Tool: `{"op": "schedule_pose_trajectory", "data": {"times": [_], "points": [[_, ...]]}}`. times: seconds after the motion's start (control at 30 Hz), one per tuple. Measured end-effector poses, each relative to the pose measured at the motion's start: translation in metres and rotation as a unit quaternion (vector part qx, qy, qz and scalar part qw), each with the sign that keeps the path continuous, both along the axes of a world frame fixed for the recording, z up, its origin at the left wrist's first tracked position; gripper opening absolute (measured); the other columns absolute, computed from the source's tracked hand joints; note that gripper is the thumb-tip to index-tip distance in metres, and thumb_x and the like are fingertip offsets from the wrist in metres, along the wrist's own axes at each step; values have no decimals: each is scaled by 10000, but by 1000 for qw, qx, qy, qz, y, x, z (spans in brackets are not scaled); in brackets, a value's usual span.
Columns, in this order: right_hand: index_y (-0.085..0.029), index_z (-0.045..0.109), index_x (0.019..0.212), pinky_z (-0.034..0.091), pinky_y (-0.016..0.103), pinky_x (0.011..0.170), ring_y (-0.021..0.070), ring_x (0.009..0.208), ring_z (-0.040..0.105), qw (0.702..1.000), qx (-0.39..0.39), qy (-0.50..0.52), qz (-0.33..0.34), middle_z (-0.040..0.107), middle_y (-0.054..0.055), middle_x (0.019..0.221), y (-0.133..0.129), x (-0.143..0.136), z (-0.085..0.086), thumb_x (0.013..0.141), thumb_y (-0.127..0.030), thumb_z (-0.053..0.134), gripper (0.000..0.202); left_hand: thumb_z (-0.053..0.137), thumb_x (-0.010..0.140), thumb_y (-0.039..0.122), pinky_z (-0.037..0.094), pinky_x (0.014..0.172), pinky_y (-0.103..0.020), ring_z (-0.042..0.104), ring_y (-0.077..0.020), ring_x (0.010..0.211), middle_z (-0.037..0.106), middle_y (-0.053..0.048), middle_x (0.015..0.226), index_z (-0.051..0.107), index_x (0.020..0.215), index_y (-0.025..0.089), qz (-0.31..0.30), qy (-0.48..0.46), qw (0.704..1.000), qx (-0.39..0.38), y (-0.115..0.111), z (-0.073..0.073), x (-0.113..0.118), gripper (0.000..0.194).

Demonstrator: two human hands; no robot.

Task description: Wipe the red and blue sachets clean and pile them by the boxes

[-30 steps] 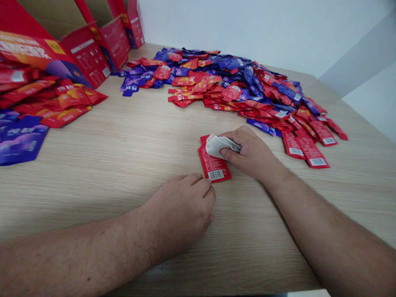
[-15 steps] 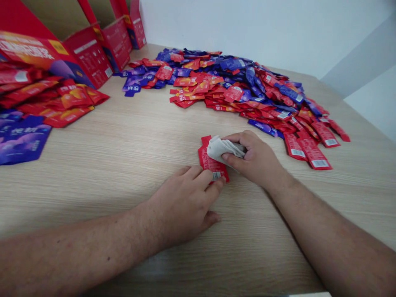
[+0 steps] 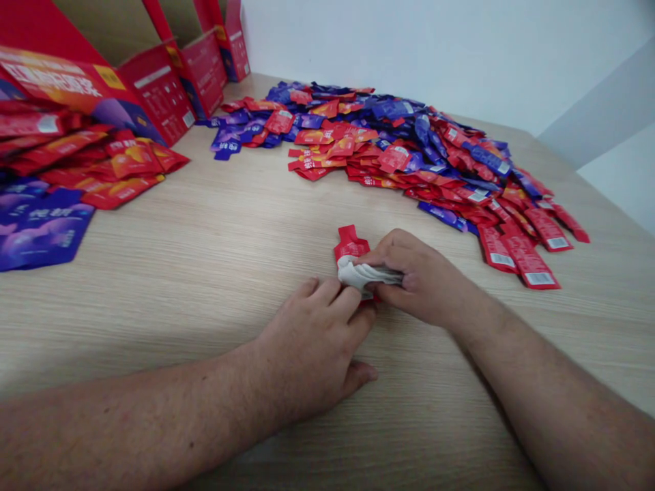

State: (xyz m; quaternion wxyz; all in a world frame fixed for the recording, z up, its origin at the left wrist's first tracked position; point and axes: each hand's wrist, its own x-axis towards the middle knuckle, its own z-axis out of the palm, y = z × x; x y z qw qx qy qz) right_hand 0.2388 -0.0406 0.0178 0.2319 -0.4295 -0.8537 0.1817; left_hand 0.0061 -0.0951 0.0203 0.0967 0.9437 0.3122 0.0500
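Note:
A red sachet (image 3: 351,240) with a narrow neck lies flat on the table in front of me, its neck pointing away. My right hand (image 3: 409,276) is closed around a folded white cloth (image 3: 358,274), which presses on the sachet and covers its middle. My left hand (image 3: 327,334) rests palm down, fingertips at the sachet's near left edge and thumb spread to the side. Its fingers and the cloth hide the lower part of the sachet.
A wide heap of red and purple sachets (image 3: 394,157) curves across the back and right of the wooden table (image 3: 230,225). More sachets (image 3: 123,164) are piled at left, before open red cartons (image 3: 158,95). A white wall (image 3: 409,48) stands behind.
My right hand has moved the cloth from the sachet's upper part down toward its lower end, uncovering the neck. My left hand stays at the sachet's edge. The view has shifted slightly.

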Motion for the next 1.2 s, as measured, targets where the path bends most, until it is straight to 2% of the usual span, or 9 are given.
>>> {"op": "schedule_pose_trajectory", "data": {"times": [0.07, 0.2, 0.27, 0.43, 0.57, 0.77, 0.93, 1.13, 1.2], "points": [[-247, 754, 1167, 541, 428, 842, 276, 962, 660, 1000, 2, -3, -13, 720, 80, 1049, 2, 2, -1, 866, -235, 677, 310, 632, 942, 611, 500, 1041, -561, 575, -363, 1217, 641, -152, 1311, 632, 1429, 171, 1, -4, 1000, -2, 1, -1, 0, 657], [-208, 734, 1212, 523, 476, 899, 320, 1028, 649, 992, 63, -21, -106, 746, 108, 1090, 10, 7, -7, 892, -303, 681, 338, 594, 941, 680, 485, 1038, -599, 579, -378, 1202, 643, -151, 1305, 563, 1524, 208, 3, -12, 1000, 8, 3, -3, 2, 751], [-199, 727, 1234, 514, 487, 919, 328, 1052, 645, 990, 73, -27, -116, 747, 115, 1112, 16, 7, -11, 901, -318, 667, 358, 576, 931, 721, 490, 1016, -611, 583, -388, 1181, 651, -161, 1259, 533, 1556, 208, 13, -15, 1000, 17, 5, -4, 5, 810], [-197, 720, 1236, 516, 480, 907, 321, 1039, 646, 991, 70, -18, -113, 745, 111, 1104, 21, 3, -16, 910, -344, 657, 364, 597, 883, 778, 496, 994, -615, 588, -398, 1147, 644, -186, 1199, 601, 1498, 196, 46, -13, 998, 34, 8, -8, 10, 846], [-224, 721, 1221, 517, 483, 892, 320, 1016, 647, 991, 76, -12, -111, 743, 105, 1093, 12, 1, -10, 904, -343, 675, 342, 629, 853, 789, 485, 1036, -620, 567, -410, 1219, 606, -227, 1316, 602, 1494, 178, 53, -23, 998, 32, 2, -9, 8, 886], [-239, 727, 1209, 525, 446, 855, 289, 977, 648, 998, 42, -34, -20, 723, 91, 1074, 3, -5, -6, 906, -273, 666, 311, 665, 832, 776, 442, 1116, -642, 528, -436, 1299, 587, -257, 1361, 580, 1506, 98, 53, -15, 998, 7, -4, -6, 5, 960], [-191, 735, 1188, 516, 485, 902, 329, 1026, 636, 987, 87, -49, -122, 735, 121, 1037, 20, -1, -11, 918, -295, 652, 301, 677, 844, 746, 493, 1058, -595, 572, -391, 1195, 635, -205, 1239, 589, 1490, 91, 42, -22, 999, 5, 3, -6, 6, 924], [-197, 728, 1135, 513, 431, 829, 295, 941, 634, 992, 40, -55, -108, 732, 101, 1002, 16, -4, -6, 901, -325, 666, 274, 677, 872, 701, 506, 1018, -596, 588, -393, 1155, 646, -191, 1241, 670, 1357, 154, 43, -25, 999, 14, 12, -2, 2, 731], [-212, 724, 1093, 505, 406, 796, 276, 900, 633, 992, 24, -53, -110, 723, 83, 971, 11, -5, -3, 886, -329, 681, 242, 649, 900, 687, 514, 997, -600, 596, -391, 1145, 644, -189, 1245, 656, 1377, 167, 48, -36, 998, 28, 11, 0, 0, 705]]}}
